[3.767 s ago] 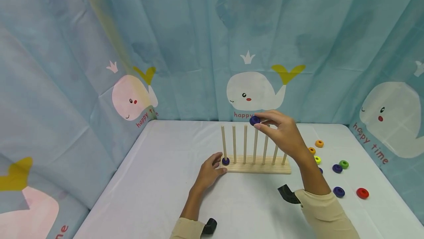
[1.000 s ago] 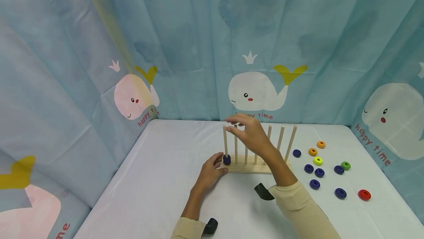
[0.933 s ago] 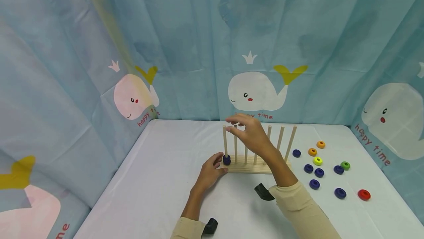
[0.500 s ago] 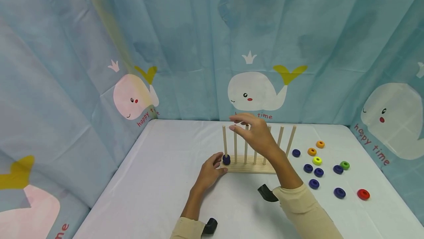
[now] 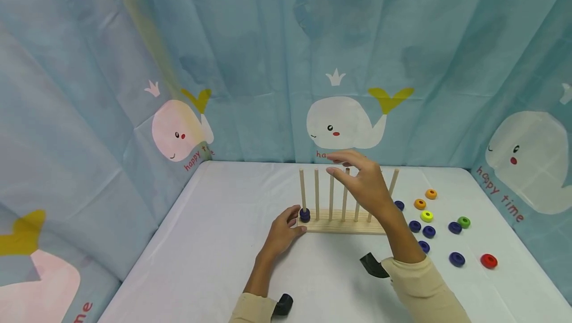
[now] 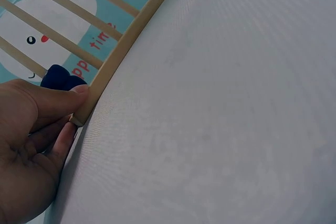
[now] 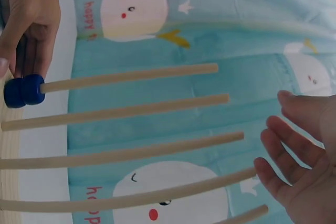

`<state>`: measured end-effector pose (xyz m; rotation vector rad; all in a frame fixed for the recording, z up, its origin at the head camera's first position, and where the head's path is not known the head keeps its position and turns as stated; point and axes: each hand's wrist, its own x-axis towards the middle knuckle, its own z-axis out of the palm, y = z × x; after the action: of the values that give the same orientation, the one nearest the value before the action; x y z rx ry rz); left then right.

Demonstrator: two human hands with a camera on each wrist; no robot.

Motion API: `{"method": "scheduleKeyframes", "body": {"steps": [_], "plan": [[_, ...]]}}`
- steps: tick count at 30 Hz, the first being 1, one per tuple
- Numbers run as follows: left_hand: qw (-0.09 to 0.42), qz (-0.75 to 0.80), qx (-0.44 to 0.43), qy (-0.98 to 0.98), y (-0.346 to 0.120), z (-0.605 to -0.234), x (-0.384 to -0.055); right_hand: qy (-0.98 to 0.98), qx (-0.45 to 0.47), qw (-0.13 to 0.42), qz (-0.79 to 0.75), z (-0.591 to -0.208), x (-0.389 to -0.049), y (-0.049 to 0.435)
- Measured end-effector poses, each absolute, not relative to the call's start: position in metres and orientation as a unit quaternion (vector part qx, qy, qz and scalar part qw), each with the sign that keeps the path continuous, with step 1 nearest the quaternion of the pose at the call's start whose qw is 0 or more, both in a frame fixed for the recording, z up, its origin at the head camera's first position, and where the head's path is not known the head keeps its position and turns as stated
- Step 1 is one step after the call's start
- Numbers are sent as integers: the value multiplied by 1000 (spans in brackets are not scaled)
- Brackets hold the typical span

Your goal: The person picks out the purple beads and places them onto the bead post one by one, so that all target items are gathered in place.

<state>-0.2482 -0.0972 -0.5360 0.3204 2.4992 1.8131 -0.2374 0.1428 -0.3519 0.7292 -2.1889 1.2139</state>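
A wooden peg stand [image 5: 335, 226] with a row of upright pegs is on the white table. Two dark blue rings [image 7: 24, 92] are stacked at the foot of its leftmost peg; the other visible pegs carry none. My left hand [image 5: 281, 233] grips the left end of the base, thumb on the near side, as the left wrist view shows with the base edge [image 6: 123, 45] beside the blue rings. Raised over the pegs, my right hand [image 5: 364, 184] is empty, thumb and fingers spread apart. It hides the upper parts of some pegs on the right side.
Loose rings lie to the right of the stand: several blue ones [image 5: 457, 259], two orange [image 5: 431, 194], one yellow [image 5: 426, 216], one green [image 5: 464, 222] and one red [image 5: 489, 261]. A whale-print curtain [image 5: 250, 114] stands behind the table.
Earlier my right hand held a blue ring up; a second ring now sits on the leftmost peg. The emptied right hand has since moved rightward over the pegs. My left hand stays put.
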Motion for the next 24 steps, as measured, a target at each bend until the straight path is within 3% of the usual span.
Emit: {"method": "scheduleKeyframes", "body": {"steps": [24], "plan": [[15,581,107,807,-98,-538,-249,-805,202,315,461,-368,-215,200]]}}
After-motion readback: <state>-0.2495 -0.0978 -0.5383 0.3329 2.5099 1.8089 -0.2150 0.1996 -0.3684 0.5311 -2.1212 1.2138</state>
